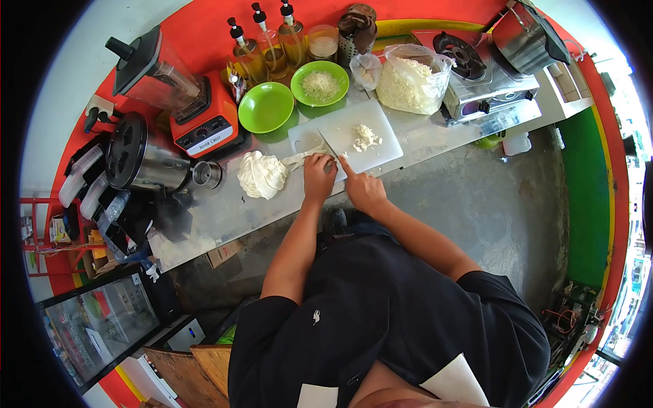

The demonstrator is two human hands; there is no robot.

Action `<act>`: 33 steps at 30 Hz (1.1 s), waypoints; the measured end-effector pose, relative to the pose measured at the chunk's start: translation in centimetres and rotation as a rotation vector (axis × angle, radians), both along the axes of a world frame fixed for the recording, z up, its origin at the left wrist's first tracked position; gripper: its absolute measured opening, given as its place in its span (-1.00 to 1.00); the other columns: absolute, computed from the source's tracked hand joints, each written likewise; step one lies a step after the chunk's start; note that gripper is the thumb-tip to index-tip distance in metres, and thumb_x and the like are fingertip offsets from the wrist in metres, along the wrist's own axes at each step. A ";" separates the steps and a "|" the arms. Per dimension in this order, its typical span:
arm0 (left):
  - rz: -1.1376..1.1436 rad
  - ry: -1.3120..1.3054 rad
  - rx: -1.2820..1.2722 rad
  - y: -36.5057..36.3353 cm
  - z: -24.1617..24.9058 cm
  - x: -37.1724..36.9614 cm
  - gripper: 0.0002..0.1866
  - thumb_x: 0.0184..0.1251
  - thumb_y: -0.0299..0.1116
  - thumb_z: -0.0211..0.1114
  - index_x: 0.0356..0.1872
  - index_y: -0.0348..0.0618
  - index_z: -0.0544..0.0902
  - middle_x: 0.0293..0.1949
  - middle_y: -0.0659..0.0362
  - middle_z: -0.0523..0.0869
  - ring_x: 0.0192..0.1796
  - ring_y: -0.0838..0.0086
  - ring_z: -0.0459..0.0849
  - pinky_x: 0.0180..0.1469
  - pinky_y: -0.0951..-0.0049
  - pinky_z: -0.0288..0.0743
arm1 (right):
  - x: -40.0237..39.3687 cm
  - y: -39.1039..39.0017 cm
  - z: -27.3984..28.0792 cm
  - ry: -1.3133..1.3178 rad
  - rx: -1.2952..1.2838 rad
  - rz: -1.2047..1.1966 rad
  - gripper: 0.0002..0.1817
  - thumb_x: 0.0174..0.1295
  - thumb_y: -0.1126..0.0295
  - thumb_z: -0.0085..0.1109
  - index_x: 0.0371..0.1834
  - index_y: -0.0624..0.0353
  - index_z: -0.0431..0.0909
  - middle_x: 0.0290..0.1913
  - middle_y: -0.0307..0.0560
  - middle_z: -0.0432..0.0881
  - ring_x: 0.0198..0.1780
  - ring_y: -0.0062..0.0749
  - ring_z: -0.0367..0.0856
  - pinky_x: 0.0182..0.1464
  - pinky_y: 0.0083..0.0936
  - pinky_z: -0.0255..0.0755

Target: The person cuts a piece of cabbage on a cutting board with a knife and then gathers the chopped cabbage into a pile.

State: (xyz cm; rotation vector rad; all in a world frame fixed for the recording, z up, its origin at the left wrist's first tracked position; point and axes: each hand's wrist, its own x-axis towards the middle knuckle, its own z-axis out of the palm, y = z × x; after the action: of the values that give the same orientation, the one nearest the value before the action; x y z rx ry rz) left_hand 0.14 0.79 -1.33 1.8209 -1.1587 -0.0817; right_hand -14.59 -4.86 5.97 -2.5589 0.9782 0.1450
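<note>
A heap of thick white strands [262, 175], perhaps string cheese, lies on the counter left of the white cutting board [384, 146]. From it a white strand [296, 159] runs to the board's left edge, where my left hand [320, 178] closes on its end. My right hand [364, 189] grips a knife [327, 143], its handle mostly hidden by my fingers. The thin blade points away from me, close beside my left fingertips. Small cut white pieces [366, 138] are piled on the board's right half.
Behind the board stand an empty green bowl [266, 109], a green bowl with white shreds [320, 83] and an open plastic bag of white pieces [413, 85]. A red blender [204, 129] stands left, a gas stove [486, 92] right. Pump bottles [275, 51] line the wall.
</note>
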 end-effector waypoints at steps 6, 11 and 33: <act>-0.001 -0.007 0.014 0.0 0.0 0.0 -0.91 0.16 -0.43 0.44 -0.31 -0.15 0.77 -0.24 0.11 0.70 -0.07 0.09 0.61 0.06 0.17 0.47 | -0.1 0.3 -0.7 0.034 -0.064 0.016 -0.13 0.36 0.31 0.12 0.71 -0.15 -0.06 -0.37 0.21 0.76 -0.37 0.14 0.77 -0.27 -0.01 0.65; -0.009 -0.029 -0.009 0.1 -0.2 0.1 -0.90 0.14 -0.44 0.45 -0.31 -0.16 0.77 -0.26 0.12 0.69 -0.09 0.10 0.61 0.05 0.18 0.47 | -0.2 0.3 0.5 -0.020 0.029 -0.021 -0.16 0.40 0.31 0.06 0.72 -0.26 -0.09 -0.41 0.33 0.72 -0.36 0.29 0.73 -0.23 0.15 0.59; 0.012 -0.115 -0.041 0.2 0.1 -0.3 -0.90 0.12 -0.48 0.42 -0.33 -0.17 0.70 -0.28 0.11 0.67 -0.11 0.10 0.59 0.01 0.17 0.50 | 0.3 -0.1 -0.2 -0.034 0.020 -0.019 -0.18 0.40 0.33 0.04 0.71 -0.25 -0.06 -0.42 0.31 0.71 -0.38 0.29 0.73 -0.25 0.16 0.59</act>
State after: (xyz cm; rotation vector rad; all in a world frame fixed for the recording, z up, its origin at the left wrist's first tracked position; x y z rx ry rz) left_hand -0.12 0.96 -1.21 1.8151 -1.2205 0.0540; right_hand -14.34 -4.96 5.80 -2.5252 0.9828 0.1048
